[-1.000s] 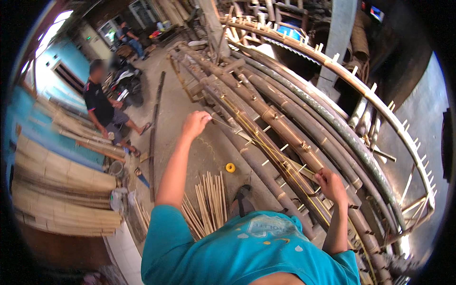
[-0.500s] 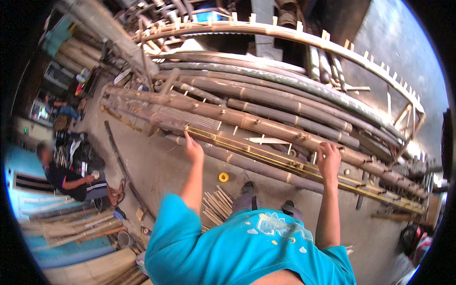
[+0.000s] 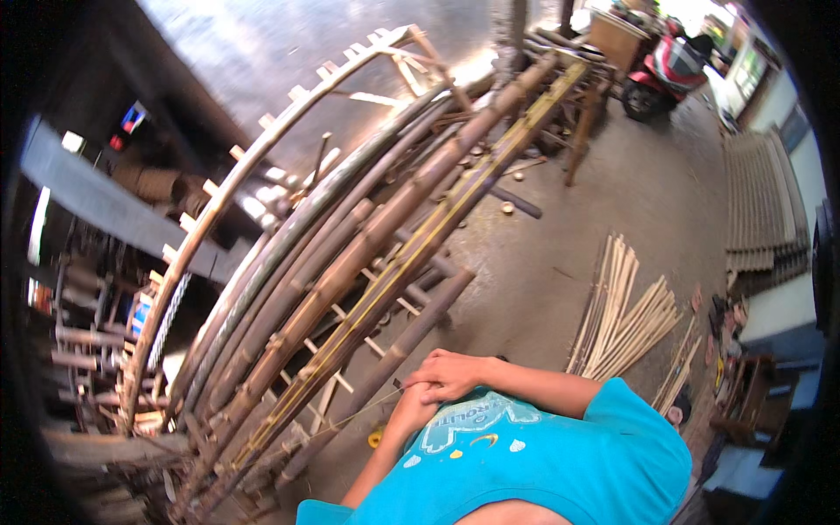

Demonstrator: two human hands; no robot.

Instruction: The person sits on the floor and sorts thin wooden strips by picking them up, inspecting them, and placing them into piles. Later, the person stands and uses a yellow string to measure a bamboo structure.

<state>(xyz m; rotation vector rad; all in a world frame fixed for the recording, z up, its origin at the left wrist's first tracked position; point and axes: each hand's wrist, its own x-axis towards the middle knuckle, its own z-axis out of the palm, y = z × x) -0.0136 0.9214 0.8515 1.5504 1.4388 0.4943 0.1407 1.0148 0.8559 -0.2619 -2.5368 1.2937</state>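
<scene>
Close together in front of my blue shirt are both hands. My right hand (image 3: 449, 374) lies over the left one, its fingers curled; what they hold, if anything, is hidden. My left hand (image 3: 415, 406) is partly covered and looks closed, with a thin yellow tape (image 3: 354, 418) running from it down to the left. A small dark tip shows beside its fingers. Long yellow strips (image 3: 418, 242) lie along a brown bamboo pole (image 3: 477, 194), beyond my hands. Another thick bamboo pole (image 3: 350, 278) runs alongside it, with light sticks crossing below.
A curved bamboo rail with pegs (image 3: 262, 140) and more poles stand to the left. Bundles of pale sticks (image 3: 626, 315) lie on the floor at right. A motorbike (image 3: 667, 70) is parked at the far right, and corrugated sheets (image 3: 766, 201) lean by the wall. Low on the floor is a yellow round object (image 3: 376, 437).
My view has swung to the right along the poles. Both hands have left the poles and come together before my body; the right now overlaps the left.
</scene>
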